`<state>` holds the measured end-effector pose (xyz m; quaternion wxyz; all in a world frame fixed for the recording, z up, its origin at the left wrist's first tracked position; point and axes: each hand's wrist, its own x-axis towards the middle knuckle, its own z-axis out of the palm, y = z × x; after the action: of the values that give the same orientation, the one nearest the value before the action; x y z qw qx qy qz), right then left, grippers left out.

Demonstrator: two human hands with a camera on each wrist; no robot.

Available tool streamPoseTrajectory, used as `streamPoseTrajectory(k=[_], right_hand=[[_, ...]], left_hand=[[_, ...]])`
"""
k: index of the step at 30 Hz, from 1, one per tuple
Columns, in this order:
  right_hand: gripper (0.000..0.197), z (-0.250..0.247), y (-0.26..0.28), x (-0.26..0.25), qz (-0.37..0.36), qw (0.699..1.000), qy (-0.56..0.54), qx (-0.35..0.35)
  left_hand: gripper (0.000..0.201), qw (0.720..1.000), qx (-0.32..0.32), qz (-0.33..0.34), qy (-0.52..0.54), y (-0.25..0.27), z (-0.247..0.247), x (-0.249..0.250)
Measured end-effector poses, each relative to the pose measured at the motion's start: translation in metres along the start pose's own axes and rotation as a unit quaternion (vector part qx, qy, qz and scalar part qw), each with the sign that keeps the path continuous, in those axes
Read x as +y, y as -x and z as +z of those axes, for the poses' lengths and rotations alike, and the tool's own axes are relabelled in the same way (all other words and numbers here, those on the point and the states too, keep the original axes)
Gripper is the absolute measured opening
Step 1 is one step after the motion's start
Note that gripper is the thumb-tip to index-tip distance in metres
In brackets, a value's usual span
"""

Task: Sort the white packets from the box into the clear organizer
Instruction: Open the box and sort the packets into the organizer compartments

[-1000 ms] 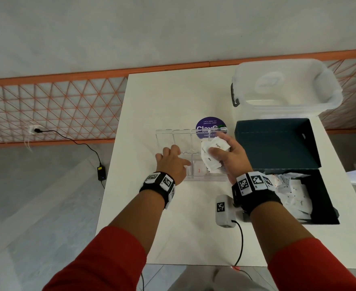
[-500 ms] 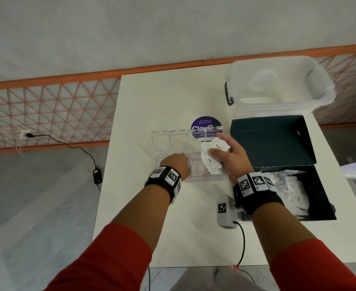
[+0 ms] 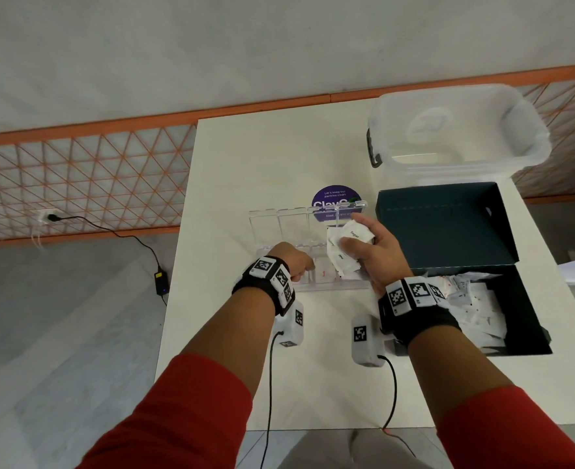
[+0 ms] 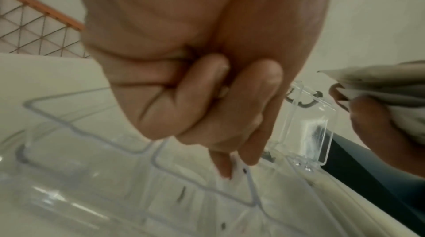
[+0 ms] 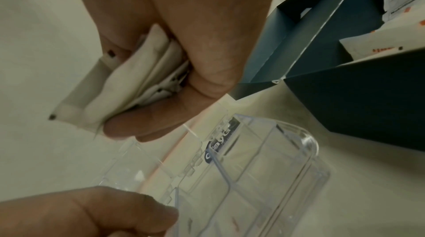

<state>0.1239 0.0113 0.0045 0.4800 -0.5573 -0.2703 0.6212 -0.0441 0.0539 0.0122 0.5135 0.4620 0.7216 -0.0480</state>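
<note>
Right hand (image 3: 377, 255) grips packets (image 3: 343, 252), seemingly lengthwise toward organizer (image 3: 279, 221).

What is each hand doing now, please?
Left hand: pinching a white packet into the clear organizer.
Right hand: holding a bunch of white packets.

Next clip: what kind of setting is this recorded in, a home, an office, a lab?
Probably an office pantry or break area, though it could be a staged recording spot. A purple round sticker on the white table mentions keeping pantries clean, the packets in the right hand read "Sugar", and the floor is plain grey with an orange mesh railing.
</note>
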Motion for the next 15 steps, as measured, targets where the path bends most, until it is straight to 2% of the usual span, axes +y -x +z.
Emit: streamPoseTrajectory(k=[4, 8, 12, 15], right_hand=[[0.050, -0.001, 0.001, -0.001, -0.006, 1.000, -0.005, -0.001], [0.047, -0.002, 0.002, -0.001, -0.004, 1.000, -0.008, -0.001], [0.050, 0.000, 0.002, -0.001, 0.000, 1.000, -0.010, -0.005], [0.051, -0.001, 0.003, -0.003, 0.000, 1.000, -0.008, -0.011]], left_hand=[[0.027, 0.994, 0.094, 0.028, -0.039, 0.000, 0.000, -0.007], [0.030, 0.968, 0.204, 0.072, -0.130, 0.005, 0.001, -0.009], [0.033, 0.952, 0.206, 0.091, -0.208, 0.005, 0.012, -0.007], [0.036, 0.967, 0.176, 0.081, -0.164, 0.000, 0.014, -0.012]])
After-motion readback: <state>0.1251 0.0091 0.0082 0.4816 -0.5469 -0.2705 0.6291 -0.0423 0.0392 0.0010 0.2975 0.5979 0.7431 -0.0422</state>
